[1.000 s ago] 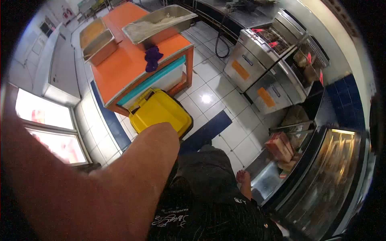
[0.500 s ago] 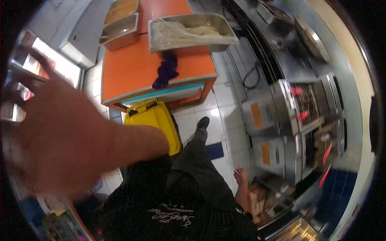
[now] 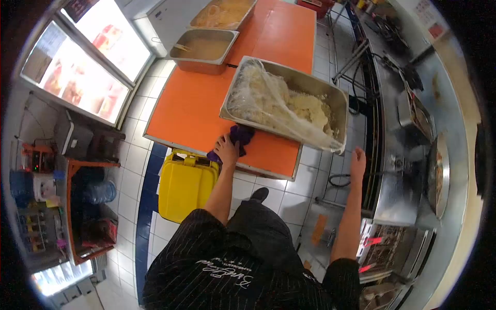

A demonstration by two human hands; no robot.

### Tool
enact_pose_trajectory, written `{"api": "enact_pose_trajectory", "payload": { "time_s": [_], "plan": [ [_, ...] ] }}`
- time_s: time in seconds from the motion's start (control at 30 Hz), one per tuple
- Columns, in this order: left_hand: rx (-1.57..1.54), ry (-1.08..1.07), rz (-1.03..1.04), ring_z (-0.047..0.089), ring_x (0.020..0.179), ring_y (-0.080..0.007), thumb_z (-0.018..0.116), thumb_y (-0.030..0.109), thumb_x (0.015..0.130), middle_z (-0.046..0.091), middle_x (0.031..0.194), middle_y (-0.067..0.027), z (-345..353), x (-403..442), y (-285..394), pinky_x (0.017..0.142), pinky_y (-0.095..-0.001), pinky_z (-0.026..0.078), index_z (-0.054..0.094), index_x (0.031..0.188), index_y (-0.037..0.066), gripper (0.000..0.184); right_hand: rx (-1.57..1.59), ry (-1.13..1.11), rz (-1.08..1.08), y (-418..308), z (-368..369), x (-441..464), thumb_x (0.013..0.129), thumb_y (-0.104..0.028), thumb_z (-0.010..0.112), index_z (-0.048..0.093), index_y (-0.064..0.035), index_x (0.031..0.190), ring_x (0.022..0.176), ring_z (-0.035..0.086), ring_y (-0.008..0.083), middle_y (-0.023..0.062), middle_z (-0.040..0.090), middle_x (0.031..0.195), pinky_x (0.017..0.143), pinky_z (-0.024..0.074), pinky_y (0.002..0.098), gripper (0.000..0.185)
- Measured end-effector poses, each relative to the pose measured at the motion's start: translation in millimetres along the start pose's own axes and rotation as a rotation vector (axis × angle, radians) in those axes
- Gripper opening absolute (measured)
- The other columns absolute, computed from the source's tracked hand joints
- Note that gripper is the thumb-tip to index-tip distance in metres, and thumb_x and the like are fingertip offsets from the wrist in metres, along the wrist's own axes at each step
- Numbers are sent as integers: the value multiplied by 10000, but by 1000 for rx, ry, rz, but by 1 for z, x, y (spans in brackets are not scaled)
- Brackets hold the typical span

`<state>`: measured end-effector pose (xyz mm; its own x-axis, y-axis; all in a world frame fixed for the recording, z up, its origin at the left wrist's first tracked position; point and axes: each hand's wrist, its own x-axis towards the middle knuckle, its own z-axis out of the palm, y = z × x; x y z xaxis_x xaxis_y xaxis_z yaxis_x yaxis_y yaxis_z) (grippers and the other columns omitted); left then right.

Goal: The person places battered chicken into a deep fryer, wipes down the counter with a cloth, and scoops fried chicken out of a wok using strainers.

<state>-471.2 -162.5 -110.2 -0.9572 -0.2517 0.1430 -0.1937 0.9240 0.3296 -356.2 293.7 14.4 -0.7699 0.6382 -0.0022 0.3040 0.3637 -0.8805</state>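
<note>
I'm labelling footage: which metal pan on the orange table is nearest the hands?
The large pan with plastic draped over pale contents; the small pan and far pan sit farther off.

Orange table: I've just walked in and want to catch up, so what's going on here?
The person's left hand is on a purple cloth at the near edge of the orange table; how firm the grip is can't be told. The right hand is near the large metal pan, with nothing visible in it. Plastic film partly covers the pan's pale contents.
</note>
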Motion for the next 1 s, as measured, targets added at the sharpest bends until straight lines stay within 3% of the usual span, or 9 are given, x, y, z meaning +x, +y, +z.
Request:
{"api": "enact_pose_trajectory", "payload": {
  "time_s": [0.1, 0.17, 0.37, 0.5, 0.57, 0.67, 0.8, 0.87, 1.0],
  "plan": [
    [-109, -157, 4, 498, 1070, -364, 685, 307, 795, 499, 1177, -175, 0, 7, -10, 850, -463, 404, 517, 1184, 74, 484, -420, 146, -194, -7, 31, 77, 947, -277, 540, 526, 16, 1164, 796, 580, 213, 98, 596, 901, 725, 483, 351, 365],
    [-212, -185, -81, 524, 1016, -330, 663, 290, 827, 534, 1073, -161, -14, 5, -13, 878, -410, 412, 553, 1132, 35, 413, -602, -82, 18, -28, 43, 97, 935, -322, 557, 507, 40, 1168, 868, 588, 293, 160, 600, 928, 756, 467, 396, 432],
    [-1714, -395, -365, 560, 991, -219, 530, 256, 944, 575, 1077, -104, -29, -10, 32, 885, -312, 445, 522, 1214, 38, 347, -240, -207, -133, 52, 67, 131, 915, -290, 568, 524, 63, 1168, 894, 586, 292, 169, 623, 958, 812, 452, 396, 437],
    [-1989, -383, -540, 544, 1036, -146, 499, 226, 967, 543, 1174, -56, -51, -4, 84, 852, -275, 473, 372, 1350, 47, 442, -213, 23, -31, 20, 77, 28, 921, -203, 544, 532, 75, 1131, 926, 575, 285, 186, 612, 1026, 825, 440, 381, 349],
    [-1884, -228, -645, 534, 1017, -144, 505, 224, 966, 517, 1166, -48, -45, 8, 102, 852, -290, 472, 329, 1368, 55, 471, -42, 87, 45, 17, 85, -31, 932, -190, 519, 513, 69, 1132, 929, 558, 300, 196, 586, 1034, 841, 425, 392, 327],
    [-1772, -173, -456, 524, 1028, -151, 521, 217, 958, 495, 1173, -62, -12, 56, 79, 840, -298, 475, 336, 1355, 57, 467, -23, 152, 264, -3, 115, -97, 958, -234, 476, 460, 45, 1163, 943, 535, 307, 179, 560, 1034, 869, 406, 410, 346],
    [-1423, -458, -156, 520, 1018, -145, 546, 209, 944, 501, 1162, -68, -4, 132, 28, 815, -306, 474, 406, 1272, 22, 403, 258, 321, 399, -24, 169, -143, 967, -260, 464, 435, 40, 1161, 985, 547, 296, 161, 553, 1007, 887, 425, 389, 358],
    [-1307, -559, -101, 530, 993, -142, 557, 211, 939, 513, 1142, -65, -25, 138, 18, 806, -307, 473, 429, 1239, 7, 385, 743, -12, 677, -65, 172, -162, 975, -296, 450, 411, 65, 1164, 1053, 552, 270, 158, 560, 1010, 902, 454, 361, 408],
    [-1402, -158, -267, 583, 968, -173, 586, 209, 921, 574, 1073, -81, -94, 94, -11, 826, -303, 477, 525, 1183, 12, 334, 288, -543, 182, -90, 204, -182, 965, -218, 485, 441, 102, 1118, 1033, 572, 254, 169, 555, 1056, 876, 499, 357, 357]
  ]
}}
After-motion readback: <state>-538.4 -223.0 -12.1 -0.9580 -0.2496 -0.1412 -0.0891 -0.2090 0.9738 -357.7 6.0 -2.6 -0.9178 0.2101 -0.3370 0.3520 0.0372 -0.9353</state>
